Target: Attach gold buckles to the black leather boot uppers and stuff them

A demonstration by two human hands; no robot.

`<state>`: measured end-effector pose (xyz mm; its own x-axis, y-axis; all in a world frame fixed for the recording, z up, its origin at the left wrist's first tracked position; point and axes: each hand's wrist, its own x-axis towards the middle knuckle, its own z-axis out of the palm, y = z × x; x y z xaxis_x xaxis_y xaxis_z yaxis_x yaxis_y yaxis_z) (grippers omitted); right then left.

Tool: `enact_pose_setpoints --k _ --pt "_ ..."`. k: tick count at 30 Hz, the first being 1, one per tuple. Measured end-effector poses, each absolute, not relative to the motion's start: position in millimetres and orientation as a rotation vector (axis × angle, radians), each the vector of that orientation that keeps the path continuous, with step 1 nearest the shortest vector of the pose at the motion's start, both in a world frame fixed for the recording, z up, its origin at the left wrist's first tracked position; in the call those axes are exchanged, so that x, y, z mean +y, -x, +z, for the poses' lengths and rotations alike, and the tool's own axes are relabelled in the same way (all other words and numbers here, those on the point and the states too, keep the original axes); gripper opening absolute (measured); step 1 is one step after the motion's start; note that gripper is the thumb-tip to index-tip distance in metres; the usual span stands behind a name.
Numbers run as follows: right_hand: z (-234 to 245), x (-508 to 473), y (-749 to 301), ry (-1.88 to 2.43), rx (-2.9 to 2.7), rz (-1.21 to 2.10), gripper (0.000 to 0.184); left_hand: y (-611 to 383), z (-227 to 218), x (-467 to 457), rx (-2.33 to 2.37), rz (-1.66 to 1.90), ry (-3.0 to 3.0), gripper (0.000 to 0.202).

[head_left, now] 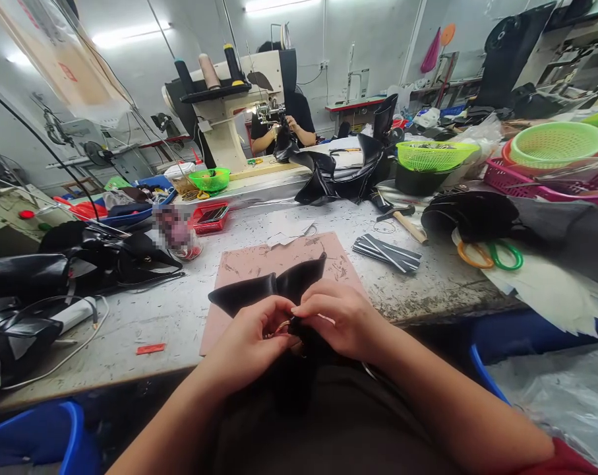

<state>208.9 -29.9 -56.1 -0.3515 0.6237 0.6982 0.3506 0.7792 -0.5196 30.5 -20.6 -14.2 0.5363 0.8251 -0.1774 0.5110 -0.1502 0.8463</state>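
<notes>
At the near edge of the bench (145, 310), both hands meeting over a piece of black leather (273, 290). Left hand (252, 340) and right hand (338, 320) touching at the fingertips, each grip pressed together and pinching the near end of the leather, seemingly with a small metal ring (279, 328) between them; ring partly hidden, so hard to tell. Leather fanning away from the grip like a bow, far ends resting on a pink cutting mat (249, 264), near end drawn toward the lap, probably to keep the fiddly part close to the eyes while the mat bears the rest.

Just beyond the mat, scraps of pale paper. Further out and to the right of the grip, a bundle of dark strips (388, 253), then a hammer (402, 221) lying flat, then scissors (491, 256) with orange and green handles on a dark heap, all within arm's reach. Well to the left of the grip, glossy black bags (81, 260) piled up, plus a small red tag (150, 348) near the bench edge. Far across from the grip, more black leather pieces, green baskets (434, 155), a small red tray (210, 218), and a sewing machine (239, 99) with thread cones on top, another person seated behind it, hands busy at the needle.
</notes>
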Motion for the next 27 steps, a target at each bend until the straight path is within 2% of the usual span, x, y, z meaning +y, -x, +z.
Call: enact_pose_setpoints --k 9,18,27 --pt "-54 -29 -212 0.722 -2.0 0.365 0.018 -29 -11 -15 1.032 0.382 -1.755 0.023" --pt "-50 -34 -210 0.766 -1.994 0.464 0.01 -33 -12 -18 1.103 0.463 -1.682 0.018" --pt "-44 -33 -211 0.796 -2.118 0.45 0.012 -32 -17 -12 1.07 0.423 -1.613 0.023"
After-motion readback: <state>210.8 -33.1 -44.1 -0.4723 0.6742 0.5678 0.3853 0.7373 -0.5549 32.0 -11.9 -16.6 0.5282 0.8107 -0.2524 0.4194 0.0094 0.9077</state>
